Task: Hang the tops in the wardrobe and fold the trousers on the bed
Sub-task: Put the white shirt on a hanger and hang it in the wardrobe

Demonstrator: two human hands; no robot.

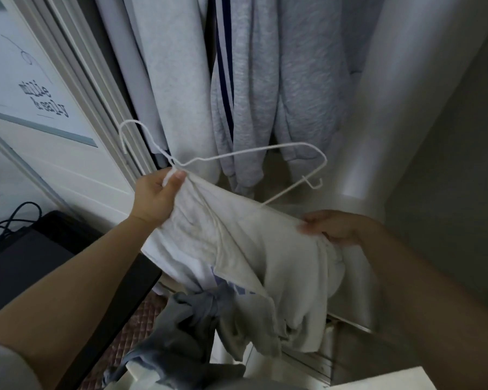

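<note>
Head view: a soft, rumpled white top (pixel 265 249) hangs between both hands before the open wardrobe (pixel 406 108). The left hand (pixel 155 195) pinches its edge together with the neck of a thin white wire hanger (pixel 254 153). The right hand (pixel 333 226) grips bunched cloth. Grey fleece garments (pixel 279 80) hang behind.

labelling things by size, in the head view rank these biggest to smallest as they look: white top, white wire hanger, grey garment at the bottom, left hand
1. white top
2. white wire hanger, by its span; grey garment looks about alike and is partly hidden, so unranked between them
3. left hand, smallest
</note>
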